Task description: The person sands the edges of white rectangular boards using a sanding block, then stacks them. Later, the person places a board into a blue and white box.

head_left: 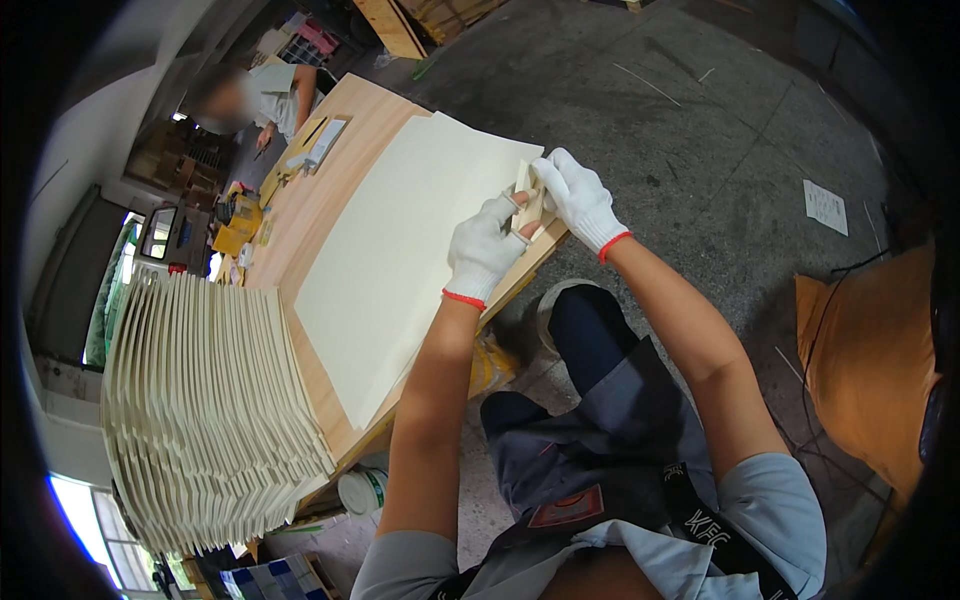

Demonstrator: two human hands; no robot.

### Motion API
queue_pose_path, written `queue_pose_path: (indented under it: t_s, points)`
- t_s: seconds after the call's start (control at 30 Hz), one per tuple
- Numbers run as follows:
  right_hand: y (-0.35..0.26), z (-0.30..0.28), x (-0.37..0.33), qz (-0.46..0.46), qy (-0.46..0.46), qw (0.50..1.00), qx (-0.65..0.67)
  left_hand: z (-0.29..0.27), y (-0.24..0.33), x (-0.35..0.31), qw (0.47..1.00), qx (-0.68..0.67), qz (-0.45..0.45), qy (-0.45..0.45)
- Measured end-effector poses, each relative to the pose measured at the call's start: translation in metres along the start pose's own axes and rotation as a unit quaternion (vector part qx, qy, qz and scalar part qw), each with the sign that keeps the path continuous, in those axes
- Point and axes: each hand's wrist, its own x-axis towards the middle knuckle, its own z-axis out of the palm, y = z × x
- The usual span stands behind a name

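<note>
A large cream card sheet [420, 230] lies flat along the wooden table. At its near right end is a narrow cream folded strip [527, 190]; I cannot tell whether it is part of the sheet or a separate piece. My left hand [485, 242], in a white glove with bare thumb and fingertip showing, pinches this strip from the left. On the other side, my right hand [580, 197], gloved in white with a red cuff, curls its fingers around the strip's upper end at the table corner. Its fingertips are partly hidden.
A tall stack of folded cream card pieces [210, 400] stands at the table's left end. Yellow containers [238, 222] and a clipboard [325, 140] sit along the far side, where another person [275, 95] works. An orange sack [865, 350] and a paper sheet [826, 207] are at right.
</note>
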Motion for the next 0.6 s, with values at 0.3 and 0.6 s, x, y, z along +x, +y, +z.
queue_pose_path:
  t_s: [0.3,0.6]
  points:
    - [-0.001,-0.001,0.0,0.002,0.003,1.0,0.001,0.0,0.002,0.0,1.0,-0.007,-0.02,-0.011]
    - [0.014,-0.036,0.006,0.014,0.022,0.978,-0.209,0.004,0.005,-0.007,0.981,0.113,0.145,0.06]
